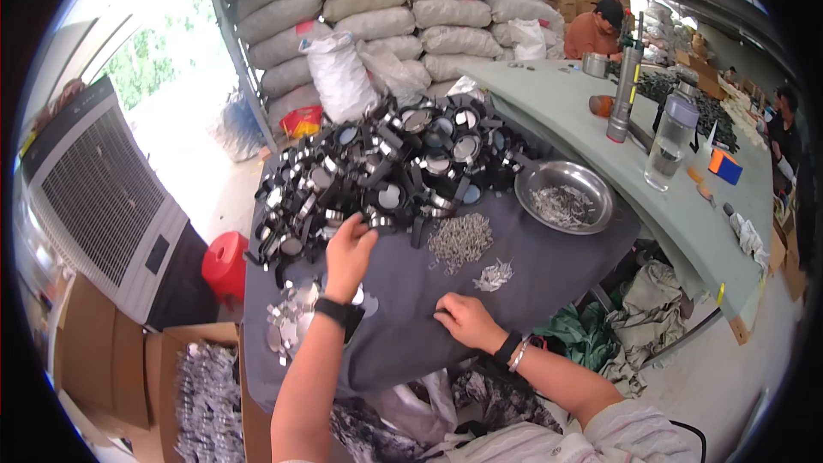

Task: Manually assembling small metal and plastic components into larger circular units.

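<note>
Left hand (348, 255) at the near edge of heaped black-and-silver pieces (381, 173), these pointing every way, their heap's long axis slanting far-right, right hand (470, 322) loosely curled over dark cloth (549, 270), either's grasp impossible to tell

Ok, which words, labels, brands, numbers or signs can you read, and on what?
None legible.
Air cooler: pale marking on its dark top panel, too small to read.
Stacked sacks: red patches, any print too blurred.
Black-and-silver parts by the left hand: no readable text.
</note>
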### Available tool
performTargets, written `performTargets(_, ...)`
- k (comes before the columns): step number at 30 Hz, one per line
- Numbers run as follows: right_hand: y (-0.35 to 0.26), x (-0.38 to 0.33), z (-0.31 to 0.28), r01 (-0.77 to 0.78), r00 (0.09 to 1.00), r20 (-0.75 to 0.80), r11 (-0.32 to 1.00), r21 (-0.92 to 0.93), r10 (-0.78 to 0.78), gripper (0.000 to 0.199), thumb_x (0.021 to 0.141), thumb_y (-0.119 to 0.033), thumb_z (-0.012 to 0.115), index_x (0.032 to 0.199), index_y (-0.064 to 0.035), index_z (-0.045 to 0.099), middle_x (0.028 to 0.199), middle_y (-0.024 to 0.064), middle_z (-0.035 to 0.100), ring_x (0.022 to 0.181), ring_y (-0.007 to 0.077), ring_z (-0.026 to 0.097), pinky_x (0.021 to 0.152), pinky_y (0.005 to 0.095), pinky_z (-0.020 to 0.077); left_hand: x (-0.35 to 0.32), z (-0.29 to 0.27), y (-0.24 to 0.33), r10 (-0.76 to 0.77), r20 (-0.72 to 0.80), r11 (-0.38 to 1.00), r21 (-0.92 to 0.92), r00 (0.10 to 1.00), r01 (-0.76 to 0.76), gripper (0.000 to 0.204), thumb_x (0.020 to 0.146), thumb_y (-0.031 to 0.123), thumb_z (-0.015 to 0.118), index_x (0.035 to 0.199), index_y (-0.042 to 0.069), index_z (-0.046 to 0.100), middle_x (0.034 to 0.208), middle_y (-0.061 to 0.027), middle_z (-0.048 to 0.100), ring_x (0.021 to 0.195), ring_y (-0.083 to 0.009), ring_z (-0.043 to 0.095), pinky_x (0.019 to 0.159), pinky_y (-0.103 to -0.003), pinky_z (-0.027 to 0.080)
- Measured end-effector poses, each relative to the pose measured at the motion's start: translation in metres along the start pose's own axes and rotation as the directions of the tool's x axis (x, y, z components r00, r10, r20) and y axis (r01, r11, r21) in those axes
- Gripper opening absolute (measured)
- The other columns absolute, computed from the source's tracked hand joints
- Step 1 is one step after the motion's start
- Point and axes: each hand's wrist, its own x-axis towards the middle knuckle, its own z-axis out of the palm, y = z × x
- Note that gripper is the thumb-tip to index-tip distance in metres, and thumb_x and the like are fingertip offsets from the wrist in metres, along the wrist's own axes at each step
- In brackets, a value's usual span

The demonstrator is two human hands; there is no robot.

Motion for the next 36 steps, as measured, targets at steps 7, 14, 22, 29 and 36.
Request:
performTargets(7, 0.000, 0.011, 0.010, -0.035, 0.999, -0.029, 0.998, 0.049, 0.036, 0.010, 0.080, -0.010, 0.064, 0.084, -0.0048, 0.056, 0.074, 0.0132, 0.058, 0.064, 0.0299, 0.057, 0.060, 0.0382, 0.0461, -0.222, -0.190, -0.036, -0.223, -0.521, 0.974, -0.098, 0.824, 0.202, 0.025, 0.088, 0.004, 0.055, 0.111, -0.003, 0.058, 0.090, -0.0094, 0.064, 0.070, -0.0146, 0.063, 0.058, -0.025, 0.050)
performTargets(14, 0.026, 0.006, 0.008, -0.125, 0.990, -0.037, 0.973, 0.193, 0.134, 0.015, 0.091, -0.004, 0.057, 0.106, -0.0031, 0.057, 0.087, -0.0022, 0.055, 0.072, 0.0037, 0.050, 0.065, 0.0183, 0.0426, -0.545, -0.312, -0.045, -0.504, -0.847, 0.384, -0.044, 0.170, 0.922, 0.016, 0.079, 0.010, 0.055, 0.078, -0.003, 0.063, 0.057, -0.0091, 0.059, 0.043, -0.0158, 0.057, 0.039, -0.029, 0.044)
performTargets(22, 0.036, 0.012, 0.019, -0.036, 0.993, 0.106, 0.998, -0.057, 0.042, 0.018, 0.093, -0.010, 0.055, 0.110, -0.0014, 0.057, 0.092, -0.0016, 0.056, 0.071, 0.0052, 0.045, 0.062, 0.0212, 0.0395, -0.774, -0.194, -0.076, -0.847, -0.378, -0.055, -0.637, -0.374, 0.769, 0.064, 0.077, 0.020, 0.069, 0.135, 0.010, 0.046, 0.105, -0.0140, 0.063, 0.074, -0.0292, 0.064, 0.060, -0.044, 0.055)
performTargets(29, 0.014, 0.023, -0.004, -0.140, 0.979, 0.143, 0.989, -0.057, 0.147, 0.017, 0.092, -0.009, 0.055, 0.106, -0.0006, 0.059, 0.091, 0.0015, 0.058, 0.070, 0.0069, 0.048, 0.064, 0.0222, 0.0415, -0.787, -0.173, -0.212, -0.765, -0.600, 0.215, -0.579, -0.233, 0.786, 0.075, 0.074, 0.025, 0.072, 0.136, -0.003, 0.040, 0.118, -0.0214, 0.060, 0.101, -0.0306, 0.062, 0.085, -0.038, 0.049)
performTargets(36, -0.007, 0.037, -0.004, 0.147, 0.989, 0.126, 0.711, -0.687, -0.083, 0.019, 0.077, -0.010, 0.066, 0.095, -0.0014, 0.063, 0.095, 0.0150, 0.058, 0.086, 0.0330, 0.059, 0.076, 0.0409, 0.0479, -0.786, -0.227, -0.207, -0.753, -0.125, 0.135, 0.932, 0.646, 0.337, 0.014, 0.068, 0.021, 0.067, 0.079, 0.013, 0.072, 0.081, -0.0117, 0.068, 0.074, -0.0311, 0.065, 0.061, -0.041, 0.050)
